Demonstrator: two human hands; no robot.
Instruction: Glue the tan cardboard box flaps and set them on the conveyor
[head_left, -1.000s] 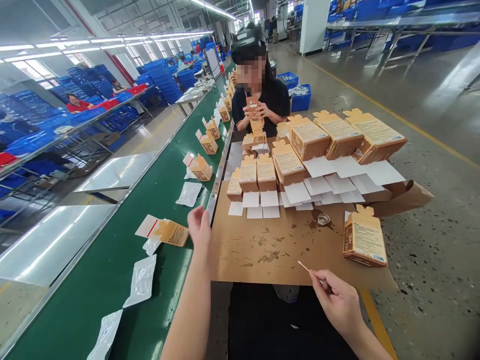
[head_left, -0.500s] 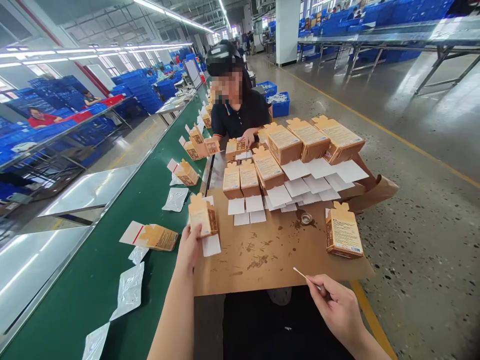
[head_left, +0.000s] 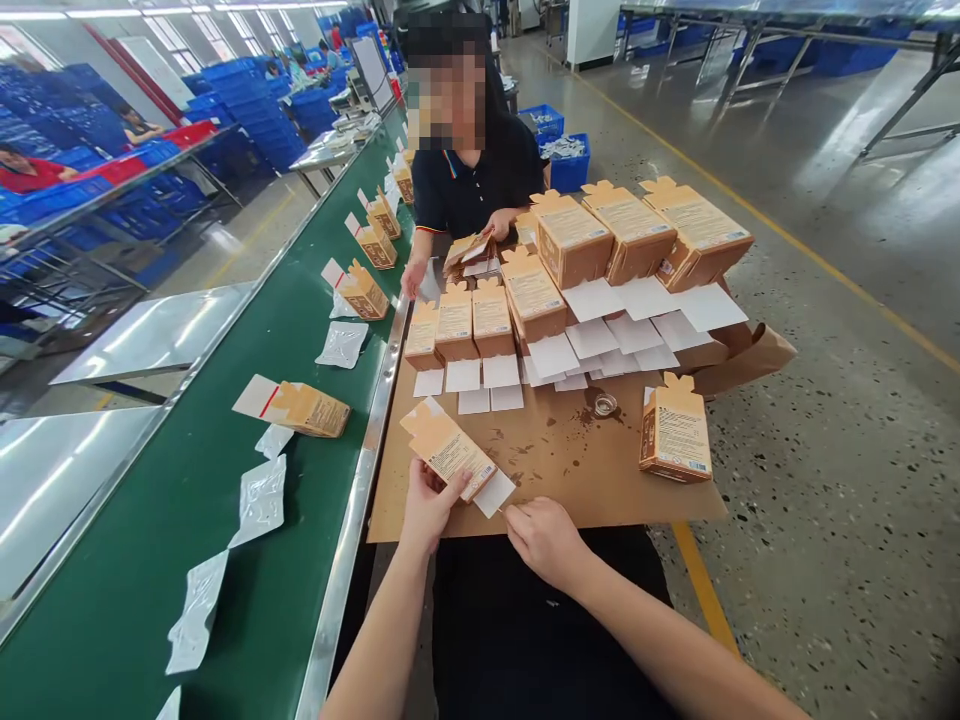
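My left hand [head_left: 433, 502] is closed around the lower side of a brown printed cardboard box [head_left: 448, 446], held tilted over the front of the cardboard-covered table [head_left: 585, 495]. From the box's near end sticks out a white flap [head_left: 494, 494]. Just right of that flap is my right hand [head_left: 544, 535], fingers pinched on a cotton swab [head_left: 502, 511]. Only a short bit of the swab shows, close to the flap's corner; whether it touches is unclear. A small clear dish [head_left: 604, 405] stands among wet spots farther back.
Stacked boxes [head_left: 532, 295] with white flaps fill the back of the table. A single box [head_left: 676, 430] stands at right. On the left, a green conveyor belt [head_left: 202, 480] carries open boxes and silver pouches [head_left: 262, 497]. A co-worker [head_left: 480, 185] sits opposite, handling flat cartons.
My left hand has set one box at the row's left end and now grips another. My right hand has moved left with the swab to the box's flap. The co-worker's hand has shifted.
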